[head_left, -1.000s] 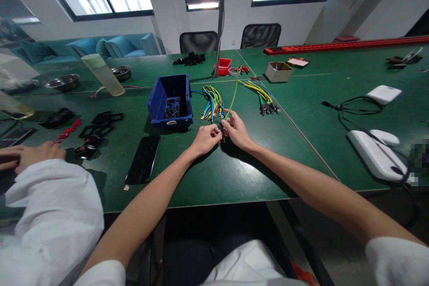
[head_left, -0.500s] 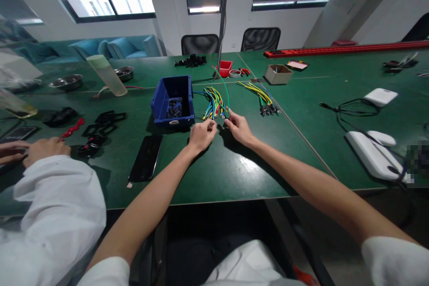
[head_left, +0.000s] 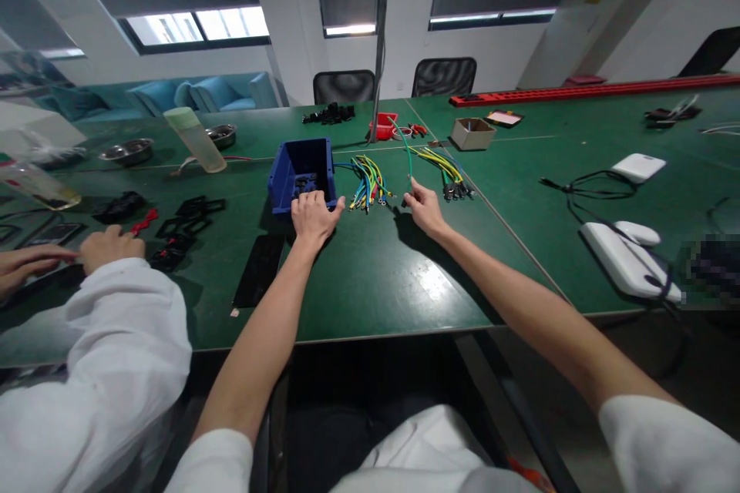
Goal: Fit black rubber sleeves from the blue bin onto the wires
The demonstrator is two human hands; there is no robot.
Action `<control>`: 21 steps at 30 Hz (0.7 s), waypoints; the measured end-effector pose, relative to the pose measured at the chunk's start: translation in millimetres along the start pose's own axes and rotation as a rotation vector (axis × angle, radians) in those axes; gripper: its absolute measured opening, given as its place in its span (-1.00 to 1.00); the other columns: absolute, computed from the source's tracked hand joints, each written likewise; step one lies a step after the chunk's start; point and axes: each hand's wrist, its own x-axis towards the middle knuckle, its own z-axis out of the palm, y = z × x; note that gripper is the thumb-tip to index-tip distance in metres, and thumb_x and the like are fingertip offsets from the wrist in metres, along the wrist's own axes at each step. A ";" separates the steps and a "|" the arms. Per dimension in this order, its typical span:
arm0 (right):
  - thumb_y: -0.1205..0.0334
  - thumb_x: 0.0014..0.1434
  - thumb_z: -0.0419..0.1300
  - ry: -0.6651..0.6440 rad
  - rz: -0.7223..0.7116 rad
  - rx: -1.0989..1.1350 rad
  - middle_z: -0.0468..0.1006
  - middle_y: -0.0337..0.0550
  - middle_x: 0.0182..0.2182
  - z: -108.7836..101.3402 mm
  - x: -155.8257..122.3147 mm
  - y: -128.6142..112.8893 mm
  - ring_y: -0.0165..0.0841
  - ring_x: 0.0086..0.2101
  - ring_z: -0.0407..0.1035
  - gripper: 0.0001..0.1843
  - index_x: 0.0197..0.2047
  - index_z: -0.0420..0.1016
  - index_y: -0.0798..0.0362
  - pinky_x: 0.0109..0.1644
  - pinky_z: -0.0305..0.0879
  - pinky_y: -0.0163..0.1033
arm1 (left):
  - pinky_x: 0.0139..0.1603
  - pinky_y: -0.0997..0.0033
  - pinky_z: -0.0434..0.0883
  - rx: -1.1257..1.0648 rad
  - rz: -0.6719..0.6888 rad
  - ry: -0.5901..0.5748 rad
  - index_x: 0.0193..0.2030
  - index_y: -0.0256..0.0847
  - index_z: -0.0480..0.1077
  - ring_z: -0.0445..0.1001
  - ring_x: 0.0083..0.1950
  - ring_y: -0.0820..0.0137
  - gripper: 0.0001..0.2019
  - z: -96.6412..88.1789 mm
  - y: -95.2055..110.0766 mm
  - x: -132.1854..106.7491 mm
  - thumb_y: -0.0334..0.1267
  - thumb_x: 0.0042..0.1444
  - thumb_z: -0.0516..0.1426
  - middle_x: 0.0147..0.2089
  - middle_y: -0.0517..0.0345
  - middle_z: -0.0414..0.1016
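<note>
My left hand (head_left: 314, 217) reaches over the front wall of a blue bin (head_left: 276, 183) holding small black parts (head_left: 306, 182). Its thumb is stretched out to the side, apart from the fingers, whose tips dip out of sight behind the wall. My right hand (head_left: 425, 208) pinches the lower end of a green wire (head_left: 410, 158), which rises and curves away from me. Between the hands lies a bundle of yellow, blue and green wires (head_left: 368, 183) with metal ring ends. Beyond my right hand is a second bundle of wires (head_left: 442, 163), with black ends.
A black phone (head_left: 259, 271) lies by my left forearm. At far left are a co-worker's hands (head_left: 112, 246) and black brackets (head_left: 190, 216). A red box (head_left: 382, 125) and a cardboard box (head_left: 471, 135) stand farther back. White devices with cables (head_left: 627, 258) lie at right.
My left hand has moved left from beside the right hand to the blue bin and opened out. The right hand still holds the green wire, shifted slightly right. The view has turned a little.
</note>
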 end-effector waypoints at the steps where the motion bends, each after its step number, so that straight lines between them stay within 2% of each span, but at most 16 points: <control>1: 0.18 0.04 0.05 0.005 -0.004 -0.019 0.19 -0.39 -0.59 -3.3 1.5 1.2 -0.47 -0.54 0.05 -0.43 0.11 0.40 0.21 -0.40 0.08 -0.34 | 0.01 0.09 0.14 0.041 0.014 -0.035 -0.06 -0.36 0.43 0.33 0.04 -0.03 -0.37 -0.3 -0.6 -0.3 0.17 0.17 -0.16 -0.04 -0.30 0.47; 5: 0.19 0.03 0.04 0.030 -0.007 -0.141 0.26 -0.35 -0.59 -16.8 7.5 7.0 -0.43 -0.52 0.12 -0.49 0.05 0.44 0.18 -0.34 0.14 -0.31 | -0.07 0.11 0.15 0.144 0.040 -0.117 -0.17 -0.33 0.49 0.41 -0.07 -0.02 -0.29 -4.2 -1.2 -1.2 0.24 0.15 -0.24 -0.17 -0.31 0.51; 14: 0.21 0.09 0.01 0.148 0.058 -0.444 0.49 -0.02 -0.39 -48.8 11.4 17.9 -0.18 -0.34 0.35 -0.40 0.20 0.23 0.21 -0.13 0.25 -0.07 | -0.13 0.15 0.16 0.164 0.055 -0.139 -0.22 -0.29 0.53 0.46 -0.13 0.03 -0.27 -7.8 -3.9 0.9 0.24 0.16 -0.27 -0.23 -0.27 0.54; 21: 0.22 0.11 0.00 0.196 0.077 -0.578 0.54 0.01 -0.37 -71.8 -2.3 20.1 -0.17 -0.33 0.38 -0.41 0.22 0.24 0.21 -0.15 0.25 -0.12 | -0.08 0.10 0.14 0.076 0.038 -0.132 -0.19 -0.31 0.54 0.42 -0.09 -0.01 -0.29 -2.4 -7.7 2.3 0.22 0.15 -0.23 -0.21 -0.29 0.53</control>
